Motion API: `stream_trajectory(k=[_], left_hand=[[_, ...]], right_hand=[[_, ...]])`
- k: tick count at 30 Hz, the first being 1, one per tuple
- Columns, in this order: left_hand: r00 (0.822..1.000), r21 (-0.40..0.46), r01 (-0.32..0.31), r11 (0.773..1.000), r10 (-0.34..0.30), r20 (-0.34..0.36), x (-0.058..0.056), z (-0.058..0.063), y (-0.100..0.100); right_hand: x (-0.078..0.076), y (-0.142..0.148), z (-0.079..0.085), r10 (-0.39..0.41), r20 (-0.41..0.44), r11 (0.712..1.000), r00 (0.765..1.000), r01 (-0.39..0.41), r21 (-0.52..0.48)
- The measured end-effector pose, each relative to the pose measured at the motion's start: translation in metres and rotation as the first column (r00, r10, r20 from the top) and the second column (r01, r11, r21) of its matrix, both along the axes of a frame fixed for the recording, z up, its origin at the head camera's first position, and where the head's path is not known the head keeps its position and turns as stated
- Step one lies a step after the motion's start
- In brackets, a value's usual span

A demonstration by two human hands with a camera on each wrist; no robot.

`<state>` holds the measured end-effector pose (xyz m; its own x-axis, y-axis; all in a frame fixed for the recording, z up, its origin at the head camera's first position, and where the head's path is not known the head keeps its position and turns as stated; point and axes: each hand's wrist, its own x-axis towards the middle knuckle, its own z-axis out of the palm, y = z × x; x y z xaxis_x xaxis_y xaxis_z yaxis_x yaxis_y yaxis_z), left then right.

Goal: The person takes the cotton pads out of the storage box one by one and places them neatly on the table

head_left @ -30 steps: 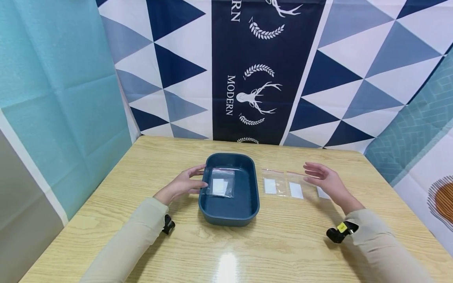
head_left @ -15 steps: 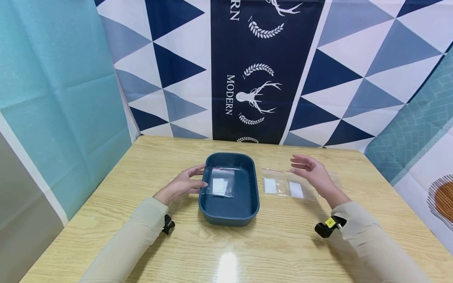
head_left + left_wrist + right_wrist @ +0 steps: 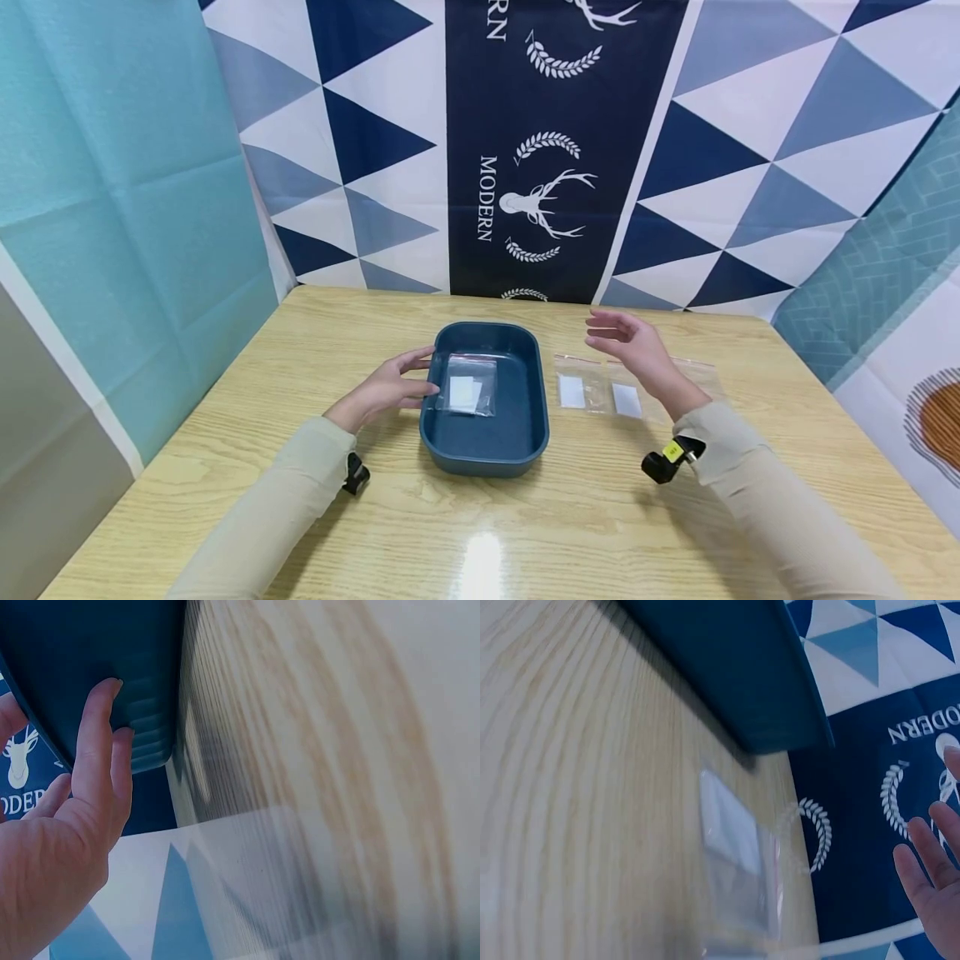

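Left hand (image 3: 67, 832) at left, two fingers (image 3: 95, 739) extended up against the outer wall of the dark teal bin (image 3: 67, 645), another digit at the frame's left edge by the rim. Bin fills the upper left, faint bands on its wall near the fingertips, its side beside the wood-grain tabletop (image 3: 337, 750) that takes up the right. Backdrop cloth (image 3: 176, 915) behind: white deer print (image 3: 19, 761), partial lettering, blue triangles on white low down; pale haze over the lower tabletop, unclear what.
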<state>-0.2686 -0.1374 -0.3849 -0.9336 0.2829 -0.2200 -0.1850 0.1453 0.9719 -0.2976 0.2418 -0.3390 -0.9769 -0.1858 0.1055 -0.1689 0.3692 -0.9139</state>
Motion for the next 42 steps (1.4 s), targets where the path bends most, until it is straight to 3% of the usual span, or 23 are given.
stream_trajectory(k=[7, 13, 29, 42], left_hand=[[1.0, 0.008, 0.012, 1.0, -0.012, -0.006, 0.001, 0.0, -0.002], [1.0, 0.018, 0.018, 1.0, -0.018, -0.011, 0.0, 0.001, -0.003], [1.0, 0.019, 0.031, 0.999, -0.031, 0.0, 0.0, 0.003, -0.001], [1.0, 0.033, 0.027, 0.999, -0.027, 0.0, 0.0, 0.001, -0.003]], right_hand=[[-0.006, -0.023, 0.014, 0.042, 0.0, 0.999, 0.999, -0.042, -0.024], [-0.01, -0.042, 0.021, 0.031, -0.018, 0.999, 0.999, -0.032, -0.037], [-0.025, -0.085, 0.026, 0.037, -0.051, 0.998, 0.998, -0.039, -0.04], [-0.032, -0.12, 0.027, 0.11, -0.035, 0.99, 0.993, -0.112, -0.091]])
